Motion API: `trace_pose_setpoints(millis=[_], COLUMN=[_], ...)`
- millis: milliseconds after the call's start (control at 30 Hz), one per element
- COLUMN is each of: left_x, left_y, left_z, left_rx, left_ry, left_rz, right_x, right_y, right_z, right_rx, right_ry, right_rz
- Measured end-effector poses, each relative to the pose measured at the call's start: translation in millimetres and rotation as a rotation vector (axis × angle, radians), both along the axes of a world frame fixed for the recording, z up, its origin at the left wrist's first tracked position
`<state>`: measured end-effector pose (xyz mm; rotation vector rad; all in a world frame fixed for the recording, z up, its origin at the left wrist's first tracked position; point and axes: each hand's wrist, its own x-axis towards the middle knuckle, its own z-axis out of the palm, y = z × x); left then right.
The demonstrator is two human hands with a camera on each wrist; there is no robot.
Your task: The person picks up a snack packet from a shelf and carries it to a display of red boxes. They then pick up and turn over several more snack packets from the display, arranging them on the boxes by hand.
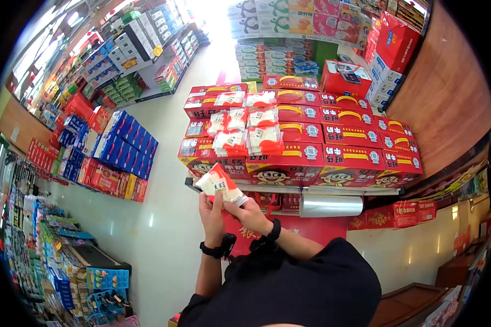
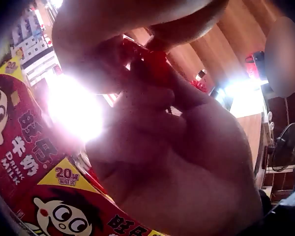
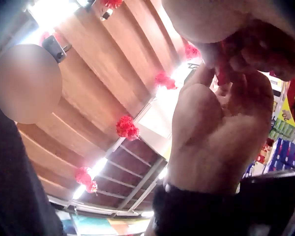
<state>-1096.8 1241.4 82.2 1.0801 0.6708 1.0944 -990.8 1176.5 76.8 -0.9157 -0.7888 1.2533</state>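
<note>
A white packet with red ends and dark lettering (image 1: pixel 221 184) is tilted in front of the stacked cartons, held between both hands. My left hand (image 1: pixel 211 217) grips its lower left part, thumb lying across the front. My right hand (image 1: pixel 252 216) pinches the lower right end. Both wrist views show the hands close together and in shadow, with a bit of the red packet (image 2: pixel 157 66) among the fingers; most of it is hidden there. Several similar packets (image 1: pixel 234 119) lie in rows on top of the red milk cartons (image 1: pixel 286 171), just beyond my hands.
A clear plastic roll (image 1: pixel 331 206) sits below the cartons' front edge. Blue boxes (image 1: pixel 126 144) are stacked to the left, over a pale floor (image 1: pixel 169 240). At the back right a phone-like dark object (image 1: pixel 348 72) lies on a red box (image 1: pixel 341 87). Shelves of goods (image 1: pixel 65 245) line the left.
</note>
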Motion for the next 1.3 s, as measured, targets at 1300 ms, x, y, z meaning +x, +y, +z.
trace_pose_setpoints(millis=[1300], left_x=[77], left_y=[328], left_z=[-32], left_rx=[0.385], left_ry=[0.614], left_rz=[-0.594], right_x=[-37], right_y=[165], right_z=[-12], right_rx=[-0.319], right_ry=[-0.056], right_rz=[-0.896])
